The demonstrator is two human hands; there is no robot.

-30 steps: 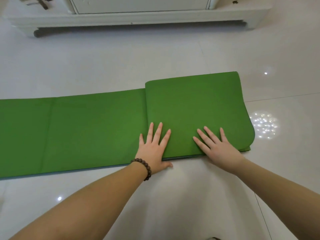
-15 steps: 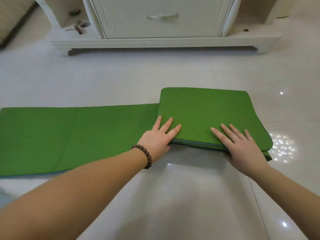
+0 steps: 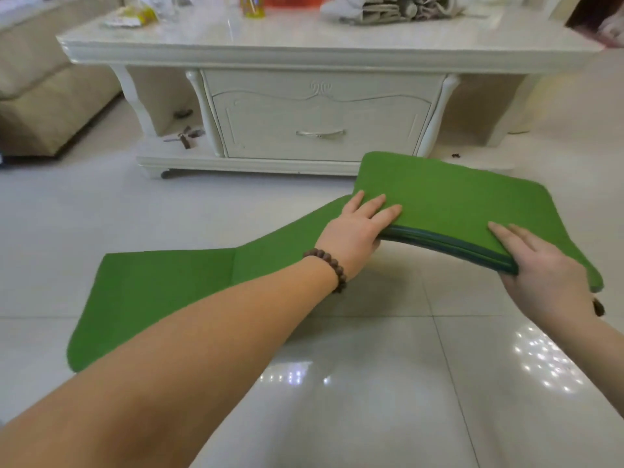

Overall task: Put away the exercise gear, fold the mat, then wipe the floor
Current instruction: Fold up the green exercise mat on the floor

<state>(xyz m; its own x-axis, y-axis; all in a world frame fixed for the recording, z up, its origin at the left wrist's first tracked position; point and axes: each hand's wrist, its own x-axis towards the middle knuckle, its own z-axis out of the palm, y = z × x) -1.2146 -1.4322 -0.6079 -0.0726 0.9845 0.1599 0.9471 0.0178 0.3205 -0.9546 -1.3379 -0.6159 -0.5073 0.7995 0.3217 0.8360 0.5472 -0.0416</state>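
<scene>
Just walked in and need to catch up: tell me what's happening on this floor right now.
A person is folding a long green foam exercise mat on the glossy white tiled floor. The left hand and right hand both grip the near edge of the folded stack, lifted off the floor. The unfolded part of the mat lies flat to the left. Behind it stands a white coffee table with a drawer.
</scene>
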